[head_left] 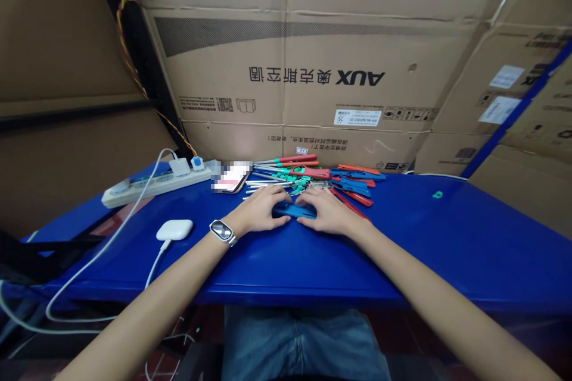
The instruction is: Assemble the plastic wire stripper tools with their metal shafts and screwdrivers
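Both my hands rest on the blue table (pixel 447 238) and close together on one blue handle piece (pixel 292 210). My left hand (pixel 260 210), with a watch on its wrist, grips the piece's left end. My right hand (pixel 322 212) grips its right end, fingers curled over it. Just behind my hands lies a heap of screwdrivers (pixel 313 178) with red, blue and green handles and bare metal shafts.
A white power strip (pixel 152 184) with a plugged charger lies at the back left, near a phone (pixel 231 177). A white earbud case (pixel 174 230) on a cable sits left of my wrist. A small green bit (pixel 437 194) lies at the right. Cardboard boxes (pixel 290 71) wall the back.
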Available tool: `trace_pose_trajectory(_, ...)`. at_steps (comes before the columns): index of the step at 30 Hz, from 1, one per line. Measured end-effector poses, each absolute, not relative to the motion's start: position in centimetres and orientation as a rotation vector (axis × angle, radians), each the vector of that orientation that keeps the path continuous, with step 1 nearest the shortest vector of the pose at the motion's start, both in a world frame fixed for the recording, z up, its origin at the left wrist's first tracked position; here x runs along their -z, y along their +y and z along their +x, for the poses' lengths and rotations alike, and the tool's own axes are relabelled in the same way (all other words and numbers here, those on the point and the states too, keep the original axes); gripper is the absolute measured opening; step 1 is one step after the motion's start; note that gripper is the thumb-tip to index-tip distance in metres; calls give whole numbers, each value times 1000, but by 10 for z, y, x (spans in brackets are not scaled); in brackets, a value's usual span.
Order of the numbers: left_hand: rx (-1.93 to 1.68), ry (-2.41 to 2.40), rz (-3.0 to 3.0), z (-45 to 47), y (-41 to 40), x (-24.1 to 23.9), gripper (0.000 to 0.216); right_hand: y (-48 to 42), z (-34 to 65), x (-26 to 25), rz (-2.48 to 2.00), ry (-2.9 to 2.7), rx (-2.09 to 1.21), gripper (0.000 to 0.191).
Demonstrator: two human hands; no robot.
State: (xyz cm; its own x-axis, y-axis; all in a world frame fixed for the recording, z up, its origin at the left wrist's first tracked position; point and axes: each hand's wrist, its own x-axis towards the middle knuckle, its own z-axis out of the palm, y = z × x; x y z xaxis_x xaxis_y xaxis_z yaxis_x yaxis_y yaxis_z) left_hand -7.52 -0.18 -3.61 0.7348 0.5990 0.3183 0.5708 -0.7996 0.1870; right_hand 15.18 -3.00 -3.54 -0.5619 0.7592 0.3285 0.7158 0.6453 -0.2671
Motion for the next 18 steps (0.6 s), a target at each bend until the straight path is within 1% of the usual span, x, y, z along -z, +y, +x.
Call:
trace_pose_trajectory(4,-501,1021,2819,-76,-1,36,32,-26,153,36,-1162,-2424,-249,22)
trace_pose_trajectory(9,-506,1018,2771,-78,2,36,29,-26,155,34,-1135,-2366,-309,17)
trace_pose_trajectory(12,-539,1045,2669,-79,3,37,40,-23,157,35,-1091,-2301,-314,23)
trace_pose_trajectory(14,-559,1058,2602,-81,3,38,53,-19,159,37,-1072,-2234,-345,26)
trace_pose_trajectory(18,-546,1100,2564,-83,5,40,72,-12,164,39,-1115,-2113,-403,24)
